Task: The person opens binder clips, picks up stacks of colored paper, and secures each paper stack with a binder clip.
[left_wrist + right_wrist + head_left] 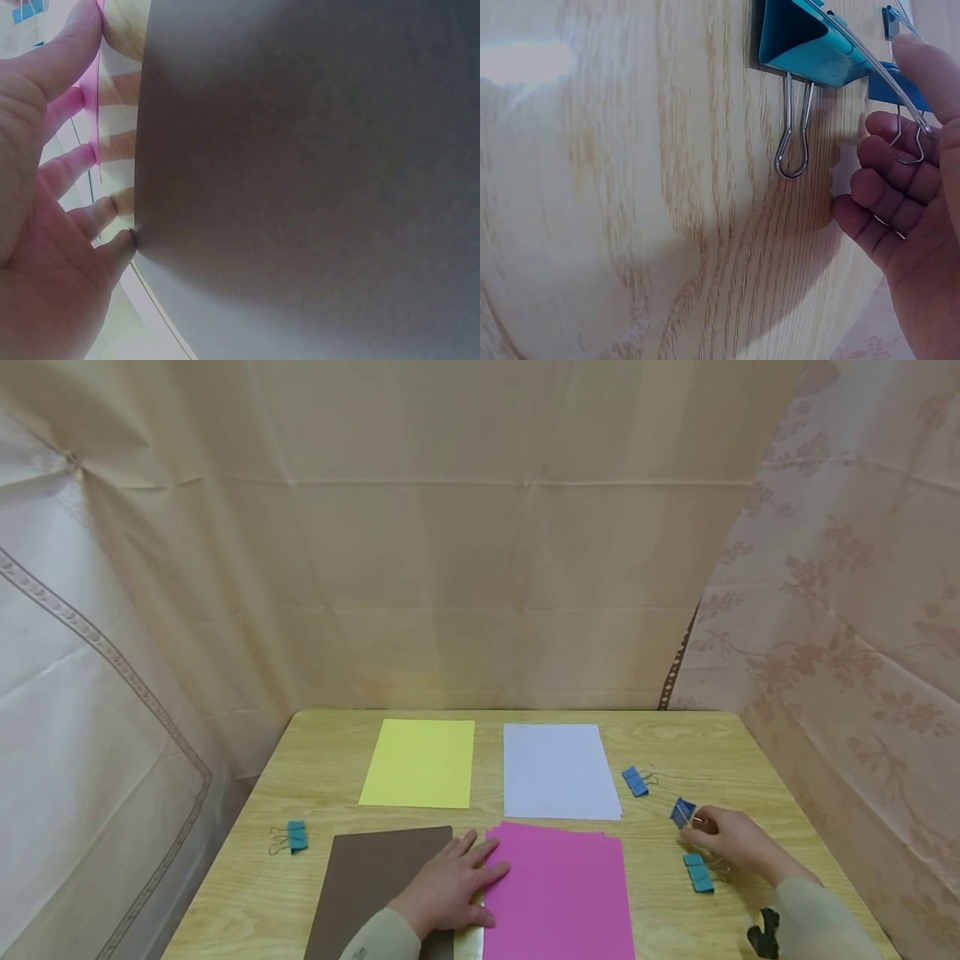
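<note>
at the right part of the tabletop [652, 893], the right hand [738, 842] has its grip together on a wire handle of a dark blue clip [681, 812]. just beside this hand, on the nearer side, lies a teal clip [699, 872]; a second blue clip [635, 782] lies farther away. the left hand [452, 887] has fingers apart, touching the pink sheets [558, 893], and reaches over the brown paper [375, 885]. behind these lie a yellow sheet [417, 764] and a white sheet [558, 771].
</note>
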A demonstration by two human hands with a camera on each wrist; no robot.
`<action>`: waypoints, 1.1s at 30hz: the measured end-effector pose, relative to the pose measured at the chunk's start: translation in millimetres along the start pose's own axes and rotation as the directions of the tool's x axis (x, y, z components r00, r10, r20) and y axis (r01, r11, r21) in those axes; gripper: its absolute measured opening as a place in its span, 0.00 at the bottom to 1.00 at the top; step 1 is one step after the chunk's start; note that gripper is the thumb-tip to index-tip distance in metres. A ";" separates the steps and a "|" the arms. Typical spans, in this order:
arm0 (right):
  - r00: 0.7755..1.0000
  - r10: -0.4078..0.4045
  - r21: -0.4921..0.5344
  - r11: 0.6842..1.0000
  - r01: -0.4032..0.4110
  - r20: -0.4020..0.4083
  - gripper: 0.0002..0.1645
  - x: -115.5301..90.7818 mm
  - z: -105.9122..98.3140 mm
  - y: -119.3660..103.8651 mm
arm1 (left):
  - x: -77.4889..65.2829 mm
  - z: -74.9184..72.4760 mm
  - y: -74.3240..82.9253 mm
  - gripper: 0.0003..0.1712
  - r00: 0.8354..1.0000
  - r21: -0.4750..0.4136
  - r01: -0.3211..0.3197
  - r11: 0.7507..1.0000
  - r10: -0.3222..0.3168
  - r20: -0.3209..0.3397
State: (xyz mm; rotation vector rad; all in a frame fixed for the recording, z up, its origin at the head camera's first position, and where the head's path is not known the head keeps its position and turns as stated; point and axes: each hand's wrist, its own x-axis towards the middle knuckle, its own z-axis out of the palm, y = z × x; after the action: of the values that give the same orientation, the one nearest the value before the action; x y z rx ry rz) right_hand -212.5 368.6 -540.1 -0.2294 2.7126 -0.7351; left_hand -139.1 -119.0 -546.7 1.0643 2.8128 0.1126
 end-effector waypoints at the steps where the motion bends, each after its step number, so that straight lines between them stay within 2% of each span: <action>1: 1.000 -0.001 -0.003 1.000 0.001 0.000 0.28 0.0 0.2 0.3 | 0.1 0.5 0.0 0.43 1.000 0.000 0.001 1.000 -0.001 0.000; 8: 1.000 0.003 -0.009 1.000 -0.003 -0.002 0.28 0.0 1.0 0.4 | 0.0 1.2 -0.2 0.43 1.000 0.002 -0.005 1.000 0.005 -0.014; 17: 1.000 -0.021 0.000 1.000 0.021 -0.013 0.25 -1.9 1.7 -3.6 | -0.7 -0.7 0.7 0.43 1.000 -0.011 0.001 1.000 -0.001 0.001; 24: 0.997 -0.066 -0.062 0.996 0.063 -0.050 0.21 -1.7 1.0 -8.3 | 0.3 -0.2 0.1 0.43 1.000 -0.026 0.005 1.000 -0.004 0.011; 33: 0.995 -0.085 -0.109 0.991 0.078 -0.054 0.22 -1.1 -3.0 -16.6 | 0.5 -1.2 0.7 0.44 1.000 -0.044 0.013 0.999 -0.012 0.024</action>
State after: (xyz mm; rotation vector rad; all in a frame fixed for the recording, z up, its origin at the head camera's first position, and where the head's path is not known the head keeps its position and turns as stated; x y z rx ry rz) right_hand -211.4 356.1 -528.8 -0.3510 2.8159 -0.6293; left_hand -139.2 -118.2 -545.5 1.0318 2.7820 0.1588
